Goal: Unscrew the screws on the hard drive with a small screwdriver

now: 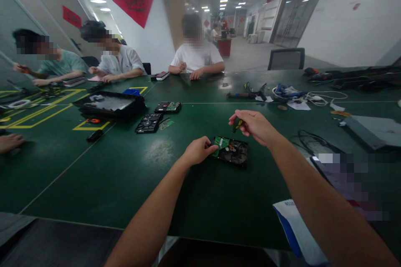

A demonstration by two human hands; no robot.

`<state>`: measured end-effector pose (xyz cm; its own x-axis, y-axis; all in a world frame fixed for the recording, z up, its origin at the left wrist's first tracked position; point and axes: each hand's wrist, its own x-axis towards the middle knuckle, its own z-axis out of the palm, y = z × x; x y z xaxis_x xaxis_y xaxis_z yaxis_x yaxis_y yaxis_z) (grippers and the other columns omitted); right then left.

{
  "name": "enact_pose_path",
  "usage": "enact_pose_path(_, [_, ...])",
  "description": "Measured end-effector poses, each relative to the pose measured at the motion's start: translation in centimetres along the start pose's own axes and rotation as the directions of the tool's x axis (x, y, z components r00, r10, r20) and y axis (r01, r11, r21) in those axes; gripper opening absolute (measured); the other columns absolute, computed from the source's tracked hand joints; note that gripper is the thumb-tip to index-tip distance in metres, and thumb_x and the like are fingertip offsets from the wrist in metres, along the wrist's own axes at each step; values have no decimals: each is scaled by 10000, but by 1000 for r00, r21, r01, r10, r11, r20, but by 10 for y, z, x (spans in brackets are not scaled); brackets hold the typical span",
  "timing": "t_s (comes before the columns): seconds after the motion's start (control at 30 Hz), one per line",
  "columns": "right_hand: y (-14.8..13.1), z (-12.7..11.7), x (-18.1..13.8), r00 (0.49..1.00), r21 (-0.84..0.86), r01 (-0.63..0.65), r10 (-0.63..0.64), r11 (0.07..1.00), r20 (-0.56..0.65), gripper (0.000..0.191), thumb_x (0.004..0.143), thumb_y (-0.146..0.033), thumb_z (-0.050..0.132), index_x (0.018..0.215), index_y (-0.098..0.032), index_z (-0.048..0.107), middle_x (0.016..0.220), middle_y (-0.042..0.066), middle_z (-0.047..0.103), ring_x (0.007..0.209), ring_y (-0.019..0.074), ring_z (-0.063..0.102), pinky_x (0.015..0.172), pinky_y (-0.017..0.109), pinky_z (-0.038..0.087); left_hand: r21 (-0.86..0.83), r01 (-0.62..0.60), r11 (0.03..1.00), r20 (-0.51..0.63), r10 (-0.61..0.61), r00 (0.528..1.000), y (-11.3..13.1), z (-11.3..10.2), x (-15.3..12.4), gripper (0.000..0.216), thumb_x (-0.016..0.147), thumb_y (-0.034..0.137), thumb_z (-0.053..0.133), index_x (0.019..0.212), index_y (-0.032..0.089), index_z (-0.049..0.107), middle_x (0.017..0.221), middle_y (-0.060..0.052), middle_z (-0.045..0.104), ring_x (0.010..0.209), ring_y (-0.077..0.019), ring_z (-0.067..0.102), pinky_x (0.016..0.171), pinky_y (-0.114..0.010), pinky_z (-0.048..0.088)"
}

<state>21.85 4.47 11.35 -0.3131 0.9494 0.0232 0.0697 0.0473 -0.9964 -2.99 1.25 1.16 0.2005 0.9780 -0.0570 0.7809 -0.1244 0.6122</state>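
Observation:
A black hard drive (233, 152) with a green circuit board on its left part lies on the green table (125, 175) in front of me. My left hand (198, 150) is curled, its fingertips pinching the drive's left edge at the circuit board. My right hand (253, 126) is closed round a small screwdriver (235, 127) with a yellow and black handle. The screwdriver's tip points down onto the drive's top.
Two more drives (149, 123) (168, 107) and a loose green board (166, 124) lie to the left, beside a black tray (109, 106). Three people sit across the table. Cables and tools (282, 91) lie at the right, a white and blue sheet (297, 229) near me.

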Motion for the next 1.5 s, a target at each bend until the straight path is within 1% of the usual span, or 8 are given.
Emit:
enact_pose_path(0.2, [0, 1, -1, 999, 119, -40, 37, 992, 27, 286, 990, -430, 609, 1000, -181, 750, 1004, 115, 731, 649, 135, 585, 527, 280, 503, 1, 2, 1000, -1, -2, 1000, -1, 0, 1, 337, 950, 556, 695, 995, 223, 661, 915, -25, 723, 791, -199, 645, 646, -292, 405])
enact_pose_path(0.4, [-3, -2, -3, 999, -32, 35, -35, 999, 16, 284, 948, -457, 688, 1085, -224, 774, 931, 61, 728, 607, 109, 517, 457, 241, 348, -8, 15, 1000, 7, -15, 1000, 0, 0, 0, 351, 948, 570, 684, 1002, 223, 664, 930, -32, 731, 796, -202, 648, 653, -295, 420])
enact_pose_path(0.53, [-7, -4, -3, 995, -170, 98, -100, 980, -1, 257, 877, -461, 777, 918, -207, 768, 740, 17, 665, 591, 108, 492, 473, 246, 343, -14, 19, 1000, 14, -19, 1000, 2, -2, -1, 351, 949, 571, 677, 1012, 226, 667, 933, -32, 734, 809, -204, 656, 657, -295, 426])
enact_pose_path(0.67, [-7, -4, -1, 995, -207, 55, -70, 977, -65, 254, 839, -406, 811, 773, -209, 666, 599, -5, 617, 523, 109, 515, 453, 244, 369, -13, 18, 1000, 11, -18, 1000, 1, -1, -1, 338, 946, 553, 687, 1021, 224, 669, 935, -33, 736, 806, -204, 658, 653, -294, 423])
enact_pose_path(0.9, [-8, 4, 3, 1000, -21, -6, 6, 1000, 3, 210, 938, -401, 677, 932, -201, 737, 1023, 103, 796, 484, 78, 535, 366, 240, 319, -12, 0, 1000, -22, -1, 1000, -2, 4, 0, 329, 949, 549, 693, 992, 224, 669, 905, -24, 724, 803, -201, 658, 664, -289, 427])
enact_pose_path(1.1, [-6, 3, -2, 996, 118, -26, 16, 993, 84, 296, 950, -490, 715, 972, -206, 796, 1002, 101, 774, 560, 84, 551, 441, 242, 400, -84, -53, 995, -131, 42, 990, -4, 14, 1, 450, 917, 425, 750, 1275, 199, 597, 1209, -87, 671, 835, -175, 659, 763, -309, 524])
enact_pose_path(1.3, [-3, -12, -11, 987, 225, -84, 49, 971, 156, 243, 894, -407, 788, 1026, -203, 788, 1040, 76, 754, 652, 87, 610, 528, 220, 476, -112, -121, 986, -166, 102, 981, -2, 18, 1, 427, 914, 340, 734, 1291, 208, 585, 1261, -86, 581, 807, -149, 640, 800, -327, 562])
enact_pose_path(1.5, [-8, -8, -8, 985, 98, -64, 47, 993, 168, 270, 835, -435, 821, 924, -189, 756, 998, 70, 765, 588, 76, 528, 438, 223, 310, -65, -187, 980, -211, 170, 963, 6, 19, -2, 397, 898, 220, 696, 1281, 220, 593, 1265, -83, 551, 968, -187, 642, 937, -349, 558])
